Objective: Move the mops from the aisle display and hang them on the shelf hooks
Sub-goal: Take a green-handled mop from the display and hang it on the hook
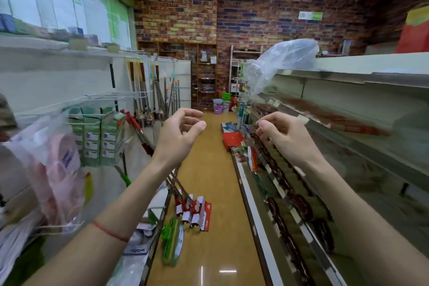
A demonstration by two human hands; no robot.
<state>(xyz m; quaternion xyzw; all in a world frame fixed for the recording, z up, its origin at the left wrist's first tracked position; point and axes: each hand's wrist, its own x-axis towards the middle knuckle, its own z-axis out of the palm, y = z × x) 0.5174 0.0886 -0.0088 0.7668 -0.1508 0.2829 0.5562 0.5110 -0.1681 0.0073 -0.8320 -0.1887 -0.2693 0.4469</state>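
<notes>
**Aisle stock record: both hands raised, mops at left shelving**

Forearms, two, extended up the aisle from the 6 o'clock edge; a red thread bracelet (109,232) circled the left wrist. Left hand (178,132), near centre: fingers curled loosely and spread wide, holding nothing. Right hand (278,132), at 3 o'clock of the left: thumb and fingertips drawn close together; whether they pinched anything could not be told.

Mops, lot one (148,90): long handles hung upright from hooks on the left shelving, toward 10 o'clock of the left hand. Mops, lot two (193,212): red-and-white packaged heads lay on the floor (209,251) at 6 o'clock, handles slanted up against the left shelf edge. Green packaged item (171,241): on the floor beside them.

Clear plastic bag (278,62): atop the right shelving, 1 o'clock. Buckets (219,104): stacked at the aisle's far end, 12 o'clock, before a brick wall (176,11). Blurred pink bagged goods (53,169): hung at 9 o'clock.
</notes>
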